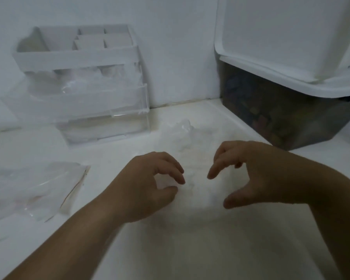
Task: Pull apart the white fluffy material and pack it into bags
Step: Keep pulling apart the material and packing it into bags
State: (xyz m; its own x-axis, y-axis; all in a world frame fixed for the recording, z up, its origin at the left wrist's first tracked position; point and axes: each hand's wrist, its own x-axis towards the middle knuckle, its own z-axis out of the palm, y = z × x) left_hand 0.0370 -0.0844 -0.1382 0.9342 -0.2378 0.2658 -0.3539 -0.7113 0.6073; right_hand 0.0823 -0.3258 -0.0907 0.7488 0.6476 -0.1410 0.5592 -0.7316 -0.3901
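The white fluffy material (196, 190) lies as a faint, low heap on the white table, between my two hands. My left hand (150, 184) is at its left edge, with fingers and thumb curled round a small white tuft. My right hand (257, 172) is over its right edge. Its fingers are curved and held wide apart from the thumb, with nothing plainly gripped. A crumpled clear bag (178, 134) lies just beyond the heap. Flat clear bags (34, 188) lie at the left of the table.
A clear acrylic drawer organiser (79, 87) stands at the back left against the wall, with its middle drawer pulled out. A dark storage bin (287, 118) with a white lid (291, 81) stands at the back right, with a white box on top of it.
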